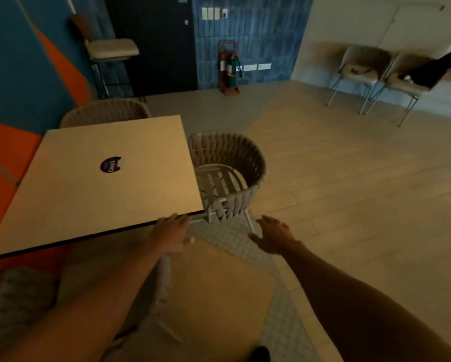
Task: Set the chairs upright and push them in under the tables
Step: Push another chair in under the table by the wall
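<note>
While the far woven chair (pixel 104 111) sits tucked behind the table (pixel 94 184), the near one (pixel 18 304) lies low at bottom left, looking tipped and still to be righted. Left hand (pixel 172 236) curls down by the table's near edge onto a pale chair leg (pixel 164 278) — seems a grip, though the fingers are hidden. Upright chair (pixel 229 173) stands at the table's right side, seat partly under. Right hand (pixel 271 236) hovers spread and empty, near that chair's leg, likely ready to steady.
</note>
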Demonstrator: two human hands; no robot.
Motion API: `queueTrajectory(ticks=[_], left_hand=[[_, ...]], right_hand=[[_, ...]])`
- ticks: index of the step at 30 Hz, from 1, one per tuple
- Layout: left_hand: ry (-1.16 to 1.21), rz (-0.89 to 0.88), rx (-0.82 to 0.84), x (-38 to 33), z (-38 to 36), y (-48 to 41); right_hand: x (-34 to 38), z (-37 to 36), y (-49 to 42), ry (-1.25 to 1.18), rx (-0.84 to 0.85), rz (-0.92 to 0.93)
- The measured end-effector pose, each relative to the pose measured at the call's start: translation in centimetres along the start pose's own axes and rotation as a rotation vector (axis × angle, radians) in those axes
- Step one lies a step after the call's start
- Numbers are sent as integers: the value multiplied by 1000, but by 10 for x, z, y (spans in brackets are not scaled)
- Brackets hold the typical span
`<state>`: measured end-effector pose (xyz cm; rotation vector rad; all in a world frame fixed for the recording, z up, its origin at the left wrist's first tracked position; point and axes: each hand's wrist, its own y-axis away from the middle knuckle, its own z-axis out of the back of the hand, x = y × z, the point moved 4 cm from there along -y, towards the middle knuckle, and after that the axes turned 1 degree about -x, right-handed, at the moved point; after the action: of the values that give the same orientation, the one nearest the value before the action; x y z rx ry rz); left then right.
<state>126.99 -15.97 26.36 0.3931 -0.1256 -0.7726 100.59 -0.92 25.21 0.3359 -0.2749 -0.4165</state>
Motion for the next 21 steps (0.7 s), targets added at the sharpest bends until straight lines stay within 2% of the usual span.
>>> queueTrajectory(ticks=[8,16,21], left_hand=[[-102,-108,-83,-138,131,-127],[-146,-93,-84,-214,208,-258],[-158,-84,-91,-249,239,-376]], right_hand=[[-140,122,-43,25,-122,-7],[-237,201,-116,50,-185,-41],[-303,249,-205,85,-180,-68]])
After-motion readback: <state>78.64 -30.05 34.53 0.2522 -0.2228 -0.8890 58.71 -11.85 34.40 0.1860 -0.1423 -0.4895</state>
